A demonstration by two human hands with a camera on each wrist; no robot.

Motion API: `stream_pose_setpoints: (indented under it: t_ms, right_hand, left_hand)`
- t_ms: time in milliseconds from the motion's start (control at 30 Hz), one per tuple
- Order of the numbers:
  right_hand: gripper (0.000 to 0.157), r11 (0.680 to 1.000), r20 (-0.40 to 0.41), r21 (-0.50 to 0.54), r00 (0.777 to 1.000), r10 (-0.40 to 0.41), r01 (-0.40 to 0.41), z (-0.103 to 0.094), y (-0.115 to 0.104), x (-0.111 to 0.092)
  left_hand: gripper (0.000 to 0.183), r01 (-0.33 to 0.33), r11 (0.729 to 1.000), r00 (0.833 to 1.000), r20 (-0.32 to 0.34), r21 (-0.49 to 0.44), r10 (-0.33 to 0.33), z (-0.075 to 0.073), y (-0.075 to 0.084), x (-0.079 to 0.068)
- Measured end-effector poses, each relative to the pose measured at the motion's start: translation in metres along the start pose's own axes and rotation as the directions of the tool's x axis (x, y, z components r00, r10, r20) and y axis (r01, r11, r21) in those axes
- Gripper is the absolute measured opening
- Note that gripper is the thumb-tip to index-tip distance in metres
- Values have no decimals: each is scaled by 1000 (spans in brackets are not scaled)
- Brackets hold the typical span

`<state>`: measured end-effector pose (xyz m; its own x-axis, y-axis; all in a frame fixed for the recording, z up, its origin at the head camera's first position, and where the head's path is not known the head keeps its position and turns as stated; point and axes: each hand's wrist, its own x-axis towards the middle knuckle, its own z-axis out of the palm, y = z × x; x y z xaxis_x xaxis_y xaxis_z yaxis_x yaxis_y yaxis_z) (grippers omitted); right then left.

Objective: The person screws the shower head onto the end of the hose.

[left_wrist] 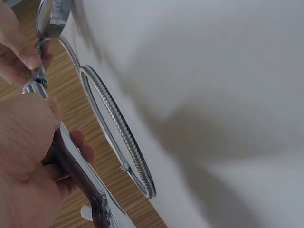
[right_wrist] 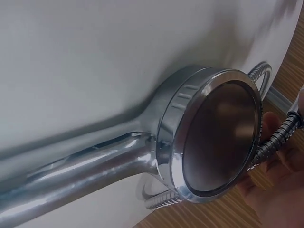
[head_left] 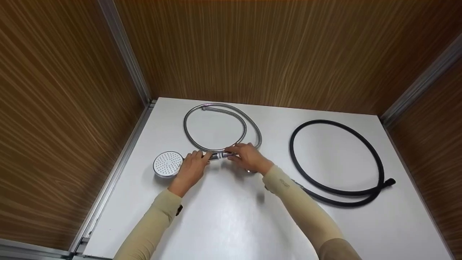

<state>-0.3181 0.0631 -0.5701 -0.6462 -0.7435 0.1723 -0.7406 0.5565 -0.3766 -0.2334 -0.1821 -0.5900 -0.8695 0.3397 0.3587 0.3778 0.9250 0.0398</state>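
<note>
My left hand (head_left: 193,167) grips the handle (left_wrist: 78,166) of a chrome shower head (head_left: 168,164), whose white spray face points up on the left. With thumb and fingers my right hand (head_left: 251,157) holds the end fitting (left_wrist: 38,76) of a silver metal hose (head_left: 185,124) at the lower end of that handle. Fitting and handle end meet in line between the hands; the thread is hidden. Under my right wrist lies a second chrome shower head (right_wrist: 223,137) with a dark face, mostly covered by the arm in the head view.
The silver hose lies coiled behind my hands, its other end (head_left: 205,108) inside the loop. On the right a black hose (head_left: 380,164) is coiled, partly beside my right forearm. Wood-grain panels (head_left: 252,54) enclose the white table (head_left: 223,224) at the back and sides.
</note>
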Motion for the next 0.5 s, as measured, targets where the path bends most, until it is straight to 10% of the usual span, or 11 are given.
stream_pose_setpoints:
  t_ms: [500]
  right_hand:
    - [40, 997, 10, -64, 999, -45, 46, 3, -7, 1]
  left_hand:
    - [29, 2, 999, 1000, -24, 33, -1, 0, 2, -3]
